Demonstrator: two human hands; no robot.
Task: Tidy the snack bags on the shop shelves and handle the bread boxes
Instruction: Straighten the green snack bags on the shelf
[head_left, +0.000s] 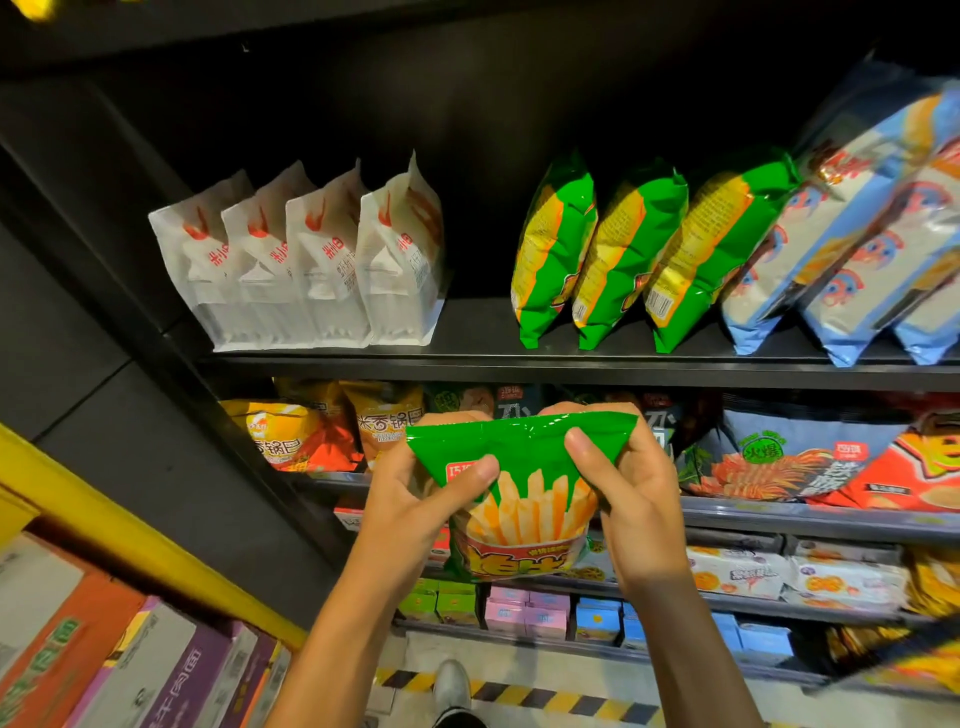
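Observation:
A green snack bag with a fries picture (524, 499) hangs in front of the second shelf, held by its top seam. My left hand (426, 493) pinches the left corner and my right hand (631, 483) pinches the right corner. On the top shelf (571, 364) stand three matching green bags (618, 260), leaning right. Left of them is a row of white bags with red print (306, 265). Blue and white bags (857, 249) lean at the far right. A gap lies between the white and green rows.
The second shelf holds yellow-orange bags (306, 431) at left and red-blue bags (810, 457) at right. Lower shelves carry small coloured boxes (524, 613). Stacked cartons (130, 660) sit at lower left beside a yellow rail (156, 540). My shoe (452, 686) stands near hazard tape.

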